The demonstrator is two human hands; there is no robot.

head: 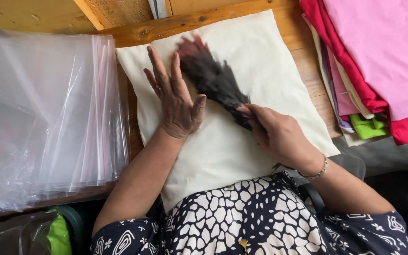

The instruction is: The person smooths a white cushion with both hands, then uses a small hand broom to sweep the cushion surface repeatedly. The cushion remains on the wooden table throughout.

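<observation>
A cream pillow (260, 61) lies on a wooden table in front of me. My left hand (175, 97) rests flat on the pillow with fingers spread, a ring on one finger. My right hand (277, 132), with a bracelet at the wrist, grips the handle end of a dark bristly brush (211, 75). The brush lies across the pillow's middle, its reddish tip blurred toward the far edge, just right of my left hand's fingers.
A stack of clear plastic bags (48, 113) covers the table's left side. Folded pink, red and green fabrics (378, 56) are piled at the right. A wooden table edge (175, 23) runs behind the pillow. A green item (58, 233) sits below at the left.
</observation>
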